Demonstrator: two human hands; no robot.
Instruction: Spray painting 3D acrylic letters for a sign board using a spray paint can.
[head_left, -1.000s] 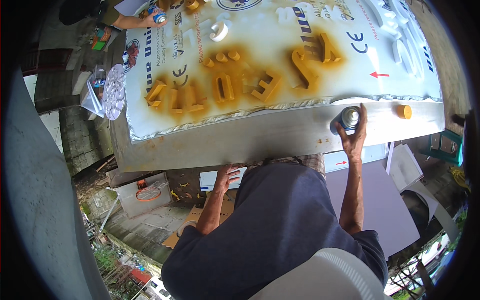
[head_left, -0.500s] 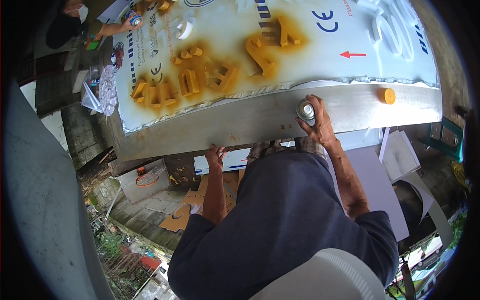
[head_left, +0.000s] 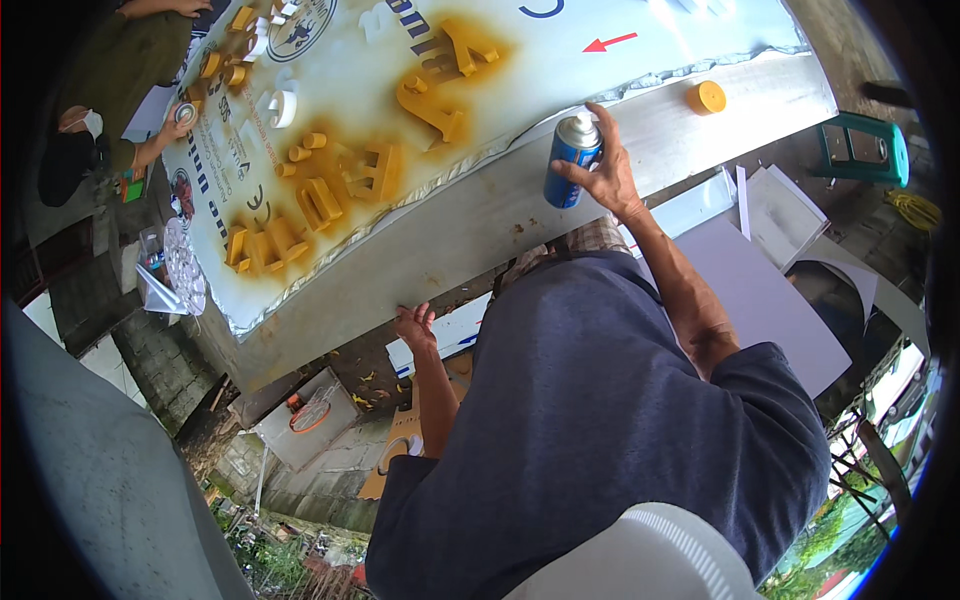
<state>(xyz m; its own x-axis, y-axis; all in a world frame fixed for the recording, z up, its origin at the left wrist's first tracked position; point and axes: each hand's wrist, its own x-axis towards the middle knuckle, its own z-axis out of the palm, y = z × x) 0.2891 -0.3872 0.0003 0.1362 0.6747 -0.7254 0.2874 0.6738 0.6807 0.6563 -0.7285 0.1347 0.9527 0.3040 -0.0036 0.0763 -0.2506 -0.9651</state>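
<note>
The pale sheet (head_left: 545, 85) bears dark-blue lettering (head_left: 415, 30), a round emblem (head_left: 302, 28) and a red arrow (head_left: 610, 43) pointing left.

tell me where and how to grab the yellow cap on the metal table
Pinch the yellow cap around its side wall, probably best from above: it looks like a short cylinder, flat face up, standing apart from the sheet on the metal table. The right hand holds the spray can; the left hand seems empty.

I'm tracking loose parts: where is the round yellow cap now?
In the head view, the yellow cap sits at upper right on the metal table, right of the blue spray can in the right hand.
</note>
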